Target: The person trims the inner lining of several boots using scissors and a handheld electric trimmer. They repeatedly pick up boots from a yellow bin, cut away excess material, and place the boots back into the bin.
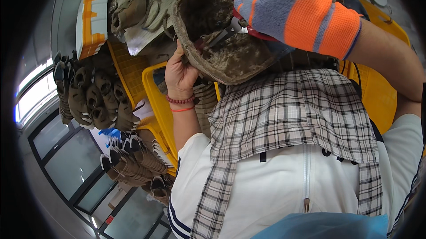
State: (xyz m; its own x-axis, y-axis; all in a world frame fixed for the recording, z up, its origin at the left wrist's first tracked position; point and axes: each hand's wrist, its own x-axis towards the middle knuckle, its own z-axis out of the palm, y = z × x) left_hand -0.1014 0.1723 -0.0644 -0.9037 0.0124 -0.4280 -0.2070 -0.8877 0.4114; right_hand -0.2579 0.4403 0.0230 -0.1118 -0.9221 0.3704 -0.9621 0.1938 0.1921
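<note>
A brown, fleece-lined piece (253, 63) with a wide, rounded opening hangs in front of my chest, its pile turned toward me. Whether it is a boot shaft or a hat cannot be told. My bare left hand (181, 73) grips its left rim, the thumb along the edge and the fingers mostly hidden behind. In my right hand (277, 8), under a grey and orange knitted glove, is a pair of red-handled scissors (225, 33). Its fingers wrap the handle, and the metal blade reaches into the lined opening. The blade's tip is hard to make out against the pile.
Brown shoes (95, 99) stand bunched at the left, with more shoes (135, 159) below them. Yellow plastic crates (153, 101) lie beside my left arm. Behind are a white foam box (95, 21) with orange tape and a worktop (135, 41) bearing a shoe (131, 5).
</note>
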